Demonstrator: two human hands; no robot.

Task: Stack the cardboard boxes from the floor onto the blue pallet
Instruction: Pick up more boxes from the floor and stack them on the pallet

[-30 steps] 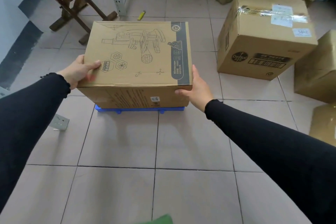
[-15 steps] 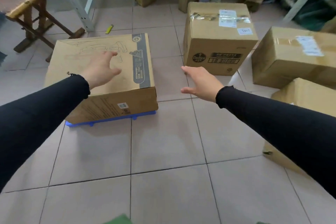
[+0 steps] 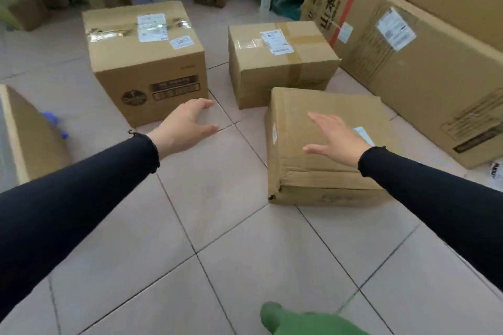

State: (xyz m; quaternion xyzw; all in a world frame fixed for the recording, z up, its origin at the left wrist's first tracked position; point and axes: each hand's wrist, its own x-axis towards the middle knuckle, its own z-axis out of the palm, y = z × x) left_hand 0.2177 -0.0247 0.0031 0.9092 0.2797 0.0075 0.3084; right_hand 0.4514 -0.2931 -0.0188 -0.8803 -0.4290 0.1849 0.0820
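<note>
Both of our hands are empty and spread wide: the left hand (image 3: 187,125) hangs over the pale tiled floor (image 3: 217,226), and the right hand (image 3: 336,140) hovers above the flat, low brown cardboard box (image 3: 307,149) nearest to us, not clearly touching it. That box lies on the floor, its near corner crumpled and its tape seam wrinkled — we judge the board soft there, so we would take it by the two short sides, low down, rather than by the damaged corner. It looks light for its spread, though we cannot tell the contents. Behind it stands a taped brown box with a white label (image 3: 277,60), and to the left a taller cube-shaped brown carton with a dark printed panel (image 3: 144,54), likely heavier and needing a grip under its bottom edges. Of the blue pallet only a blue scrap (image 3: 51,118) shows at far left, beside a box edge (image 3: 21,130). Open floor lies between us and the boxes — a long carton (image 3: 408,62) crowds the right.
</note>
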